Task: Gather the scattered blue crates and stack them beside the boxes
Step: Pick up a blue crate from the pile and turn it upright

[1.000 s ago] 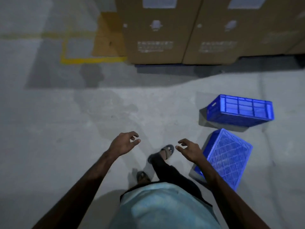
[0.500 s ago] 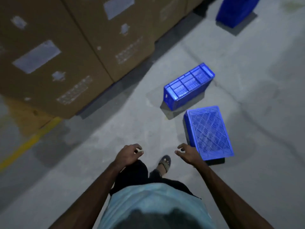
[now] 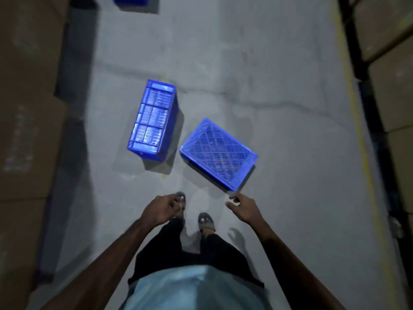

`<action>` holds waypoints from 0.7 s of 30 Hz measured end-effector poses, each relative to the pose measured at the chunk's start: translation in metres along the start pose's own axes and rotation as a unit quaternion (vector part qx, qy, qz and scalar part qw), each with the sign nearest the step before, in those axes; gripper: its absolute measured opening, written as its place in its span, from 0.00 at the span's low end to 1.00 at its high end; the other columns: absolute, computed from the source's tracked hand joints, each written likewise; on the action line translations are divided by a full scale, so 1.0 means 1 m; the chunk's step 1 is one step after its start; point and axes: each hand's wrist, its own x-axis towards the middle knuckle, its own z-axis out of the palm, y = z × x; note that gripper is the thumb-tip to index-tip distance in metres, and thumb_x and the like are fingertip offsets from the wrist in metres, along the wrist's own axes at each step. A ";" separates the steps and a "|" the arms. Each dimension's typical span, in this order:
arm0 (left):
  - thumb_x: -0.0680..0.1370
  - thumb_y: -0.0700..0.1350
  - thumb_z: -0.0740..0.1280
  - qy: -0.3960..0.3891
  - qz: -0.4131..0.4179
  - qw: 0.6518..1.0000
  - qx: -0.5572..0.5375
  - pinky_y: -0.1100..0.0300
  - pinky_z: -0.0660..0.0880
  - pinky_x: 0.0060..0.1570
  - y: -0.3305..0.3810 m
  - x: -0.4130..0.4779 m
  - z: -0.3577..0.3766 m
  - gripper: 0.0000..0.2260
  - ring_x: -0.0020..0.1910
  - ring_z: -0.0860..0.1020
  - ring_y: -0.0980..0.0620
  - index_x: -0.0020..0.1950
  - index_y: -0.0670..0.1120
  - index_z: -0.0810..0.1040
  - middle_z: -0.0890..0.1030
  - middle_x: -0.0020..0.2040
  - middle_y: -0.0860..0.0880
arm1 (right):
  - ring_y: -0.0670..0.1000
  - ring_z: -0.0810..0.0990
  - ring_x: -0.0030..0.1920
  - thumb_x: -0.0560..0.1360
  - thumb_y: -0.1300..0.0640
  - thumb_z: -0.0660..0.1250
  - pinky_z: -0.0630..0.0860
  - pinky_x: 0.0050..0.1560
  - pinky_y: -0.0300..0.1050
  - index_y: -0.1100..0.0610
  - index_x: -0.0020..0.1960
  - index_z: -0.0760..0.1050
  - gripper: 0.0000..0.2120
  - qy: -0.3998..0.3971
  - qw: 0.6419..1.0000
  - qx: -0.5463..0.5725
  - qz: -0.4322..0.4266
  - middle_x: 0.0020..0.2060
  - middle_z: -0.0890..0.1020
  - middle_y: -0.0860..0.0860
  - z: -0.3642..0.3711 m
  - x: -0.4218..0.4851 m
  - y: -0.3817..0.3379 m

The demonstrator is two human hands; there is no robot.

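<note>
Two blue crates lie on the grey concrete floor ahead of my feet. The left crate (image 3: 153, 118) rests on its long side, its ribbed wall facing up. The right crate (image 3: 219, 154) is upside down, its lattice bottom up, and sits at an angle. A third blue crate (image 3: 131, 0) shows partly at the top edge. My left hand (image 3: 162, 208) hangs empty with fingers loosely curled, below the left crate. My right hand (image 3: 242, 206) is empty with fingers apart, just short of the near corner of the upside-down crate.
Tall cardboard boxes (image 3: 24, 108) line the left side. On the right stands a dark rack (image 3: 366, 104) with more boxes (image 3: 395, 86), behind a yellow floor line (image 3: 362, 148). My sandalled feet (image 3: 206, 221) are on the floor between my hands.
My view has turned to the right: the boxes now run down the left and a rack appears on the right. Both crates are now straight ahead. Both hands stay empty.
</note>
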 end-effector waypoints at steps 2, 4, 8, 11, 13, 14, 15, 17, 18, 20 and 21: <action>0.79 0.56 0.67 -0.032 0.023 0.999 0.024 0.55 0.79 0.50 0.006 0.024 -0.014 0.09 0.48 0.83 0.50 0.57 0.57 0.80 0.86 0.48 0.54 | 0.51 0.82 0.59 0.76 0.45 0.73 0.74 0.60 0.44 0.52 0.59 0.81 0.16 0.019 0.999 0.023 0.032 0.55 0.85 0.53 0.007 0.004 -0.003; 0.79 0.54 0.68 -0.060 0.041 0.996 0.043 0.56 0.79 0.50 0.006 0.056 -0.027 0.03 0.49 0.83 0.50 0.52 0.60 0.79 0.83 0.45 0.57 | 0.51 0.83 0.58 0.76 0.46 0.73 0.73 0.59 0.43 0.52 0.58 0.81 0.14 0.030 0.996 0.048 0.065 0.54 0.85 0.52 0.017 0.017 -0.003; 0.74 0.67 0.65 -0.074 0.043 0.995 0.057 0.58 0.77 0.49 -0.007 0.134 -0.034 0.07 0.47 0.83 0.54 0.44 0.66 0.75 0.82 0.41 0.59 | 0.53 0.85 0.52 0.75 0.48 0.74 0.73 0.53 0.43 0.52 0.58 0.81 0.13 0.056 0.990 0.068 0.110 0.52 0.86 0.53 0.042 0.062 0.013; 0.78 0.60 0.69 -0.089 0.035 0.992 0.079 0.58 0.77 0.49 -0.032 0.211 -0.021 0.07 0.47 0.84 0.51 0.51 0.59 0.81 0.86 0.44 0.53 | 0.53 0.83 0.56 0.77 0.45 0.71 0.73 0.55 0.43 0.50 0.61 0.79 0.16 0.033 0.992 0.044 0.118 0.55 0.84 0.51 0.071 0.123 0.044; 0.78 0.60 0.69 -0.082 0.039 0.992 0.085 0.56 0.78 0.49 -0.054 0.268 -0.005 0.08 0.45 0.84 0.51 0.51 0.57 0.81 0.86 0.43 0.53 | 0.55 0.82 0.58 0.77 0.44 0.71 0.75 0.58 0.46 0.49 0.62 0.78 0.17 0.038 0.989 0.055 0.130 0.57 0.83 0.52 0.093 0.174 0.068; 0.77 0.61 0.68 -0.081 0.026 0.993 0.081 0.56 0.78 0.49 -0.065 0.297 0.005 0.09 0.45 0.84 0.52 0.50 0.58 0.81 0.86 0.43 0.53 | 0.56 0.81 0.58 0.77 0.44 0.71 0.76 0.58 0.47 0.50 0.63 0.78 0.18 0.041 0.989 0.051 0.131 0.57 0.83 0.53 0.104 0.203 0.081; 0.78 0.61 0.68 -0.081 0.015 0.993 0.082 0.55 0.78 0.49 -0.079 0.328 0.017 0.08 0.45 0.84 0.52 0.49 0.59 0.80 0.85 0.42 0.53 | 0.56 0.81 0.59 0.77 0.44 0.71 0.75 0.59 0.48 0.51 0.64 0.77 0.18 0.043 0.990 0.041 0.124 0.58 0.83 0.54 0.114 0.233 0.094; 0.78 0.57 0.70 -0.088 0.009 0.991 0.100 0.54 0.78 0.51 -0.103 0.388 0.047 0.06 0.47 0.84 0.48 0.48 0.57 0.79 0.84 0.41 0.52 | 0.58 0.79 0.62 0.77 0.46 0.70 0.74 0.60 0.50 0.54 0.66 0.76 0.20 0.047 0.993 0.009 0.108 0.60 0.82 0.56 0.129 0.289 0.124; 0.78 0.58 0.71 -0.084 0.004 0.990 0.114 0.52 0.78 0.52 -0.113 0.416 0.062 0.07 0.48 0.84 0.46 0.49 0.56 0.80 0.84 0.41 0.51 | 0.59 0.79 0.63 0.78 0.46 0.69 0.74 0.60 0.51 0.55 0.67 0.75 0.22 0.053 0.993 -0.012 0.101 0.61 0.81 0.57 0.134 0.316 0.139; 0.78 0.60 0.68 -0.075 0.023 0.981 0.179 0.51 0.76 0.53 -0.123 0.463 0.089 0.14 0.53 0.84 0.42 0.55 0.51 0.82 0.86 0.47 0.47 | 0.61 0.78 0.64 0.77 0.43 0.67 0.75 0.61 0.54 0.57 0.69 0.74 0.25 0.071 0.993 -0.035 0.086 0.62 0.80 0.59 0.141 0.368 0.166; 0.79 0.60 0.65 -0.065 0.048 0.974 0.213 0.51 0.76 0.54 -0.127 0.485 0.100 0.18 0.56 0.83 0.41 0.59 0.49 0.81 0.86 0.52 0.44 | 0.62 0.78 0.64 0.77 0.43 0.66 0.75 0.61 0.55 0.57 0.69 0.73 0.26 0.082 0.992 -0.035 0.085 0.63 0.79 0.60 0.145 0.393 0.180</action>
